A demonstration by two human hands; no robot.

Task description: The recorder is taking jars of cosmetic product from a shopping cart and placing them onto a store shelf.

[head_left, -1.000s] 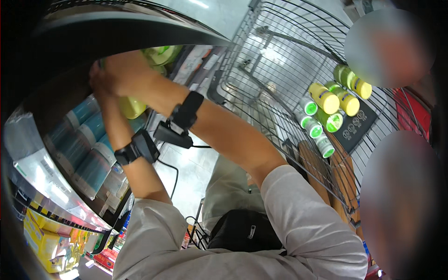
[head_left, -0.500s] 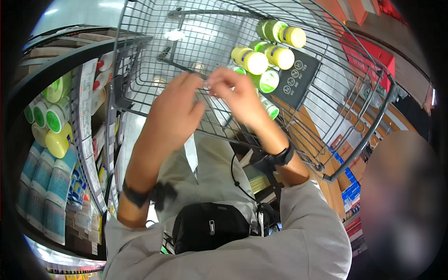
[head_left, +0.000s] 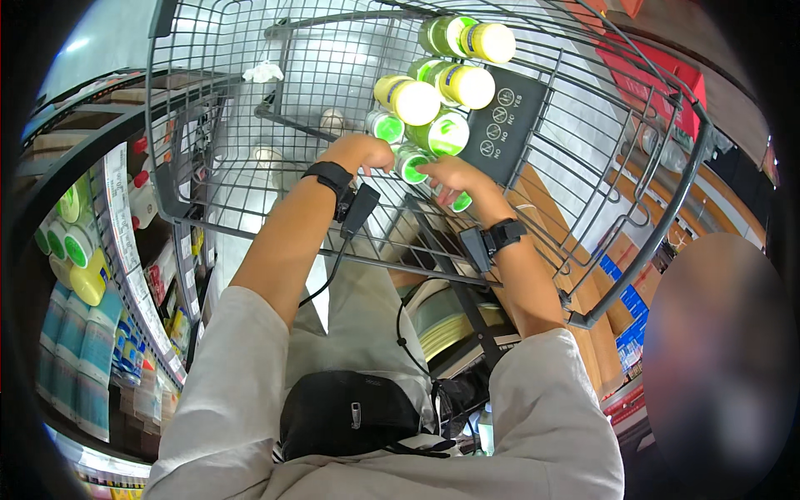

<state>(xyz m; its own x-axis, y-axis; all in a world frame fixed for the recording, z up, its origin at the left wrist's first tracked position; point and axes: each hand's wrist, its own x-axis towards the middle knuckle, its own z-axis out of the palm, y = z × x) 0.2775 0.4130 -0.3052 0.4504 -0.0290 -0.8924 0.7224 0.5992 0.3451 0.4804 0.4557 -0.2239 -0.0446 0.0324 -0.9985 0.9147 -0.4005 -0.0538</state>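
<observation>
Both my hands reach down into a wire shopping cart (head_left: pixel 167 125). My left hand (head_left: pixel 363 153) is bent at the wrist, its fingers pointing down and apart, with nothing seen in them. Between my hands stands a canister with a green and white lid (head_left: pixel 413 164). My right hand (head_left: pixel 457 178) hangs with loosely spread fingers at this lid's right edge; whether the fingertips touch it I cannot tell. Another green-lidded canister (head_left: pixel 462 202) is partly hidden beneath that hand. Beyond them lie yellow-capped bottles (head_left: pixel 417 102) and green containers (head_left: pixel 450 133).
A dark panel with round symbols (head_left: pixel 503 125) lies right of the bottles. Shelves with canisters and teal cylinders (head_left: pixel 92 358) line the left. A red box (head_left: pixel 654 83) and brown cartons (head_left: pixel 621 250) are at the right. A black pouch (head_left: pixel 354 412) sits at my waist.
My hands were close together above the cart's near part; now they are apart and lower, at the green-lidded canisters. The cart and bottles have shifted left in view.
</observation>
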